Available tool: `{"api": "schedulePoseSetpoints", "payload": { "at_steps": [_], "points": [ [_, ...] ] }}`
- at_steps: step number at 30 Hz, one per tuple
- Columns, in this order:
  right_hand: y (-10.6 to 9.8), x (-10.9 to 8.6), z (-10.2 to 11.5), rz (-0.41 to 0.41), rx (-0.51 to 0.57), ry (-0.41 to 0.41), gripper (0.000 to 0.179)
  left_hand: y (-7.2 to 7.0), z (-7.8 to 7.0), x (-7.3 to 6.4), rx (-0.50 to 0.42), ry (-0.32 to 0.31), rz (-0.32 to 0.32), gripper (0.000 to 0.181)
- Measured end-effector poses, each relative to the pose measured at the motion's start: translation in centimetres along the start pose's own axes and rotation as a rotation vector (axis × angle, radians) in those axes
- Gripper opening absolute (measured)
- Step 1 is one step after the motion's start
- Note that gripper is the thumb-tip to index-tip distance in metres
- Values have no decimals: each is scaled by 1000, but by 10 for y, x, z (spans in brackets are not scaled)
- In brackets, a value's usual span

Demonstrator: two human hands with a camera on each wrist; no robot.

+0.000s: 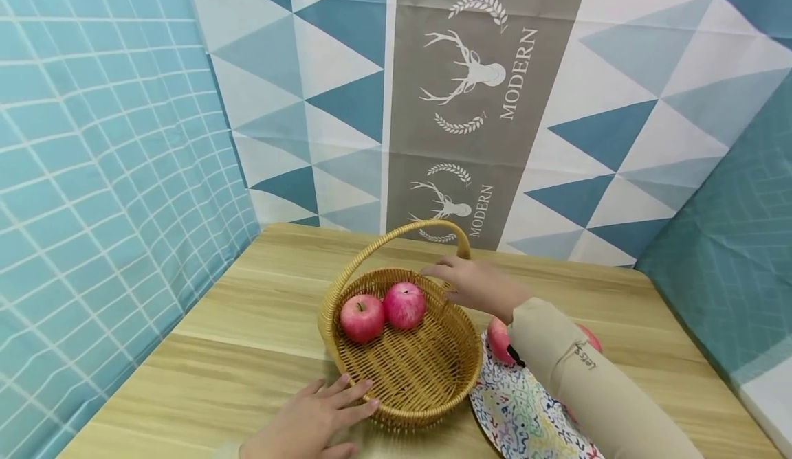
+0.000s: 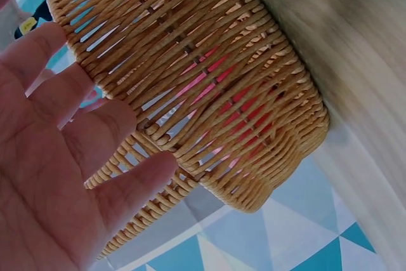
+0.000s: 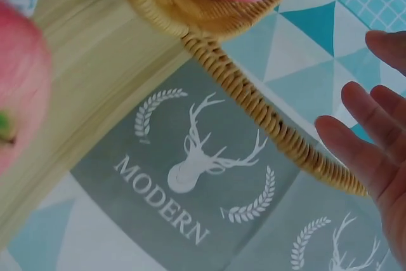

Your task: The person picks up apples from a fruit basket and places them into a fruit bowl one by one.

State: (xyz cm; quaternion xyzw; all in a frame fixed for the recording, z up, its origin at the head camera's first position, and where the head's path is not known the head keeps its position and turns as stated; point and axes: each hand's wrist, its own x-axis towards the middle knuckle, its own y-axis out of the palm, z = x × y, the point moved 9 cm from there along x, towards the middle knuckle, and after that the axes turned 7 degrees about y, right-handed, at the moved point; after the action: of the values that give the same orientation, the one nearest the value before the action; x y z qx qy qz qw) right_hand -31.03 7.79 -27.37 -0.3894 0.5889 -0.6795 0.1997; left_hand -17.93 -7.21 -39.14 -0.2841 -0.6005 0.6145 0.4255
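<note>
A wicker basket (image 1: 411, 414) with an arched handle (image 1: 377, 242) stands on the wooden table. Inside it, toward the far left, lie two pink-red apples, a left one (image 1: 362, 319) and a right one (image 1: 405, 306). My left hand (image 1: 312, 418) touches the basket's near rim with its fingers spread; the left wrist view shows those fingers (image 2: 104, 134) against the woven side. Over the far right rim, by the foot of the handle, is my right hand (image 1: 479, 282). Its fingers (image 3: 352, 141) are extended and hold nothing in the right wrist view.
Right of the basket lies a colourful patterned surface (image 1: 516, 404) with a dark edge. An apple (image 1: 498, 339) sits at its far end, and another apple (image 1: 590, 337) is partly hidden by my right sleeve (image 1: 594, 370). Patterned cloth walls (image 1: 337, 102) stand behind and at both sides.
</note>
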Motion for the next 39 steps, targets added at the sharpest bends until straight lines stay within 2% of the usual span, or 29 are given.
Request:
{"api": "schedulePoseSetpoints", "payload": {
  "at_steps": [5,9,13,18,23,26,28,32,36,39],
  "points": [
    [18,20,-12,31,171,122,54,-3,-1,2,16,5,-3,49],
    [36,33,-21,69,319,197,56,-1,-1,2,-15,-8,34,49],
    [43,34,-33,125,331,265,68,3,-5,12,-62,-5,34,50],
    [54,41,-47,178,322,401,78,5,-6,18,-109,0,24,49],
    [68,66,-41,184,387,443,70,5,1,6,-110,-31,46,51],
    [81,78,-39,212,521,545,66,0,4,-5,-53,-34,10,52],
    [90,79,-41,236,605,656,65,-4,4,-9,-10,-25,-26,52],
    [106,70,-46,260,644,784,66,-10,2,-8,12,-28,-65,49],
    [128,63,-47,325,561,780,68,-10,2,-3,-45,-53,-45,49],
    [142,58,-48,379,558,770,67,-8,0,1,-69,-64,-32,50]
  ]
}}
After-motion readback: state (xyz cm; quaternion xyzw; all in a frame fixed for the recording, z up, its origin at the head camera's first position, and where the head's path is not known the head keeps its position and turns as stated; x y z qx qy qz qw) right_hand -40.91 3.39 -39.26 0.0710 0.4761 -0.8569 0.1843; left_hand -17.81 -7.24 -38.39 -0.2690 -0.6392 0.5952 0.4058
